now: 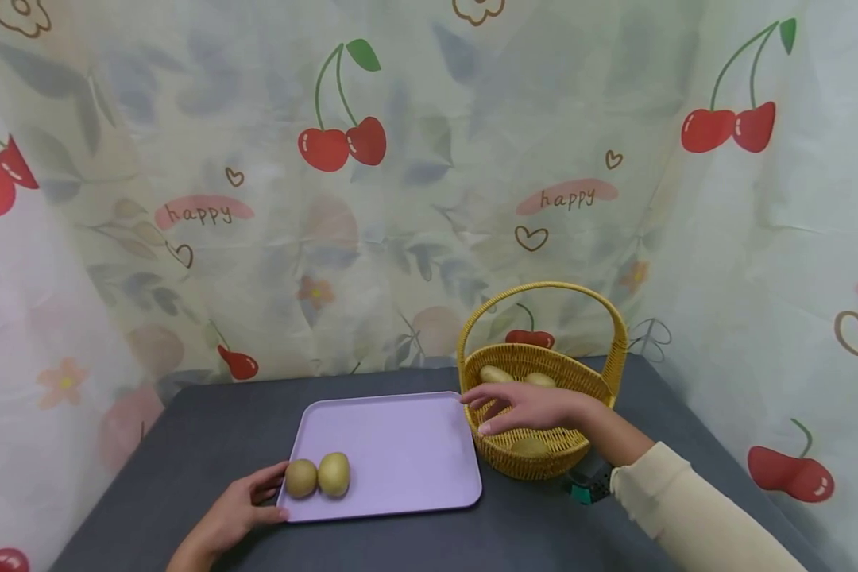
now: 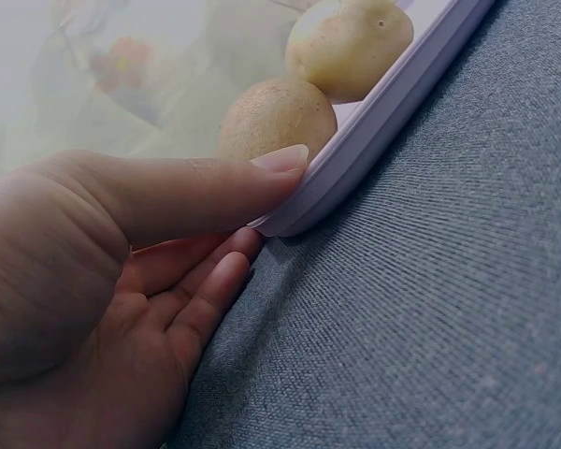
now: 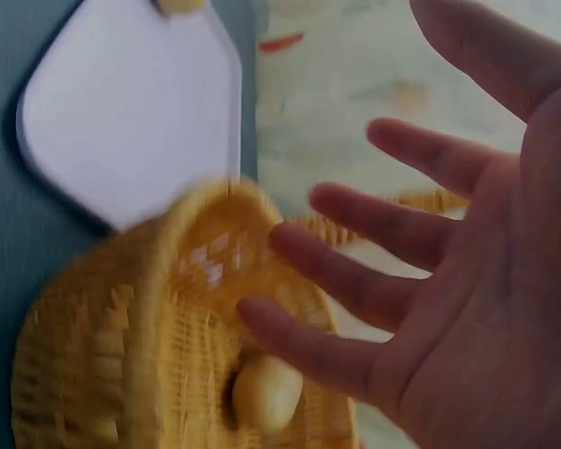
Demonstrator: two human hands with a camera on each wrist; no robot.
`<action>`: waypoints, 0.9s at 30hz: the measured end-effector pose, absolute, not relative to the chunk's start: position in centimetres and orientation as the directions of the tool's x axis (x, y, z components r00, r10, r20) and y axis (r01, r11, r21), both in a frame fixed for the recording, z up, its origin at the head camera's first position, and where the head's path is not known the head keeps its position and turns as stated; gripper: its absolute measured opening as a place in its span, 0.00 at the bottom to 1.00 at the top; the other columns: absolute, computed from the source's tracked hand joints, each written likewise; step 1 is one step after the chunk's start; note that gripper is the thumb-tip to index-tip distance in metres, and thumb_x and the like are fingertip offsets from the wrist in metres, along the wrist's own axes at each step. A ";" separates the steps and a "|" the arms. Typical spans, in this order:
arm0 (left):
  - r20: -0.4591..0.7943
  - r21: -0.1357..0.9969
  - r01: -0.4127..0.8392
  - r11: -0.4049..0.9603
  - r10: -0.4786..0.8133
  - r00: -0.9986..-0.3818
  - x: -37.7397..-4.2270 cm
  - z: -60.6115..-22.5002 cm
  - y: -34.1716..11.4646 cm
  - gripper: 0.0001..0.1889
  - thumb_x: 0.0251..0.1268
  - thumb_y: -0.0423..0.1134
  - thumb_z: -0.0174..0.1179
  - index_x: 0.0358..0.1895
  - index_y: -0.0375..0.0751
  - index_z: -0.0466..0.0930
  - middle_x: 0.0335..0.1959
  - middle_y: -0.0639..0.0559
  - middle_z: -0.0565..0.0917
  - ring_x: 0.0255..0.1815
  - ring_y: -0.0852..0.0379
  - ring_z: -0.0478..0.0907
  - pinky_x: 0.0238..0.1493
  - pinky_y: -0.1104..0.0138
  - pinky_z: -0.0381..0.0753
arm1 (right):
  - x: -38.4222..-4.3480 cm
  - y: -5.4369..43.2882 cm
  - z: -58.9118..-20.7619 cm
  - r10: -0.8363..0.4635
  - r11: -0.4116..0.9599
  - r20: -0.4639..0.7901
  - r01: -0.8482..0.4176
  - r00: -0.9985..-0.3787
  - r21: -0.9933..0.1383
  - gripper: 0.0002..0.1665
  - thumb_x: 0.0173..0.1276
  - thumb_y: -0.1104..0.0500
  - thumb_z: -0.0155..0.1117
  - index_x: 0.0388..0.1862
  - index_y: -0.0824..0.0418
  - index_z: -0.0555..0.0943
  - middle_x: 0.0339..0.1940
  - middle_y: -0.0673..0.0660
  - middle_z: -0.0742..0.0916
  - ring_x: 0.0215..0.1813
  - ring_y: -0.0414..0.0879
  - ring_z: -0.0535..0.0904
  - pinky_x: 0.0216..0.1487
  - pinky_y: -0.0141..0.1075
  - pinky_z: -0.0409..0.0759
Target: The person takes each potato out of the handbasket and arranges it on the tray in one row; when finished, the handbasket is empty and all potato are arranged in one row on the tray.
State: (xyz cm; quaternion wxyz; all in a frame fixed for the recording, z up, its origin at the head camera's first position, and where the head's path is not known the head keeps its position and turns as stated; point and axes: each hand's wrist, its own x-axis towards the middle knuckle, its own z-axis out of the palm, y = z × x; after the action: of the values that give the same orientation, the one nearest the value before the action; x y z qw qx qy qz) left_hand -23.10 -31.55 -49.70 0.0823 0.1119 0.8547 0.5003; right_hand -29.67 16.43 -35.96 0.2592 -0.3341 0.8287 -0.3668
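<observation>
My left hand (image 1: 230,515) holds the near left corner of a lilac tray (image 1: 400,453). Its thumb lies along the rim in the left wrist view, with the other fingers on the tray's left side. Two potatoes sit side by side at that end of the tray, a rounder potato (image 1: 301,478) nearest the fingers and a longer potato (image 1: 334,475) to its right. Above the wicker basket (image 1: 536,469), my right hand (image 1: 518,403) holds nothing, its fingers spread in the right wrist view. Inside the basket lie several potatoes, including a pale potato (image 3: 267,393).
A tall woven handle (image 1: 543,286) arches over the basket, which stands close to the tray's right edge. Both rest on a dark grey cloth-covered table (image 1: 222,429). Behind hangs a curtain (image 1: 415,199) printed with cherries.
</observation>
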 end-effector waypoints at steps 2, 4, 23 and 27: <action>-0.034 0.875 0.102 0.474 0.270 -0.962 -23.1 -49.7 -31.5 0.41 0.53 0.34 0.72 0.68 0.21 0.61 0.61 0.26 0.72 0.59 0.37 0.73 0.54 0.63 0.75 | -30.3 17.3 -36.2 -0.721 0.544 -0.252 -0.302 -0.645 -0.783 0.34 0.70 0.47 0.61 0.72 0.54 0.67 0.70 0.58 0.71 0.69 0.58 0.65 0.62 0.48 0.70; -0.035 0.879 0.102 0.466 0.276 -0.961 -23.0 -49.7 -31.5 0.41 0.53 0.34 0.72 0.68 0.20 0.61 0.61 0.26 0.72 0.59 0.36 0.73 0.54 0.64 0.75 | -30.8 18.0 -36.6 -0.700 0.571 -0.312 -0.240 -0.643 -0.785 0.35 0.71 0.48 0.61 0.73 0.56 0.66 0.71 0.59 0.69 0.72 0.59 0.61 0.63 0.52 0.68; -0.024 0.893 0.104 0.437 0.278 -0.960 -23.0 -49.8 -31.5 0.41 0.52 0.32 0.72 0.68 0.20 0.61 0.61 0.26 0.72 0.59 0.35 0.73 0.53 0.65 0.75 | -31.6 20.1 -40.7 -0.576 0.737 -0.468 -0.180 -0.670 -0.651 0.24 0.65 0.43 0.66 0.59 0.45 0.80 0.61 0.48 0.78 0.61 0.47 0.71 0.56 0.51 0.74; -0.017 0.892 0.110 0.439 0.275 -0.961 -23.0 -49.7 -31.5 0.41 0.52 0.32 0.72 0.68 0.20 0.61 0.61 0.26 0.72 0.59 0.35 0.73 0.53 0.66 0.75 | -31.6 20.0 -40.9 -0.604 0.741 -0.439 -0.266 -0.665 -0.617 0.23 0.65 0.41 0.65 0.55 0.49 0.83 0.53 0.45 0.82 0.56 0.43 0.74 0.58 0.47 0.72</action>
State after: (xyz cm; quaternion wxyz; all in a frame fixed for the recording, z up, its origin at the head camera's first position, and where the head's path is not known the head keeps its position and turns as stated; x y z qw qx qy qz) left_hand -22.98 -31.54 -49.72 0.0800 0.1139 0.8446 0.5170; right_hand -31.58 19.98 -40.95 0.3247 -0.2487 0.8746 -0.2603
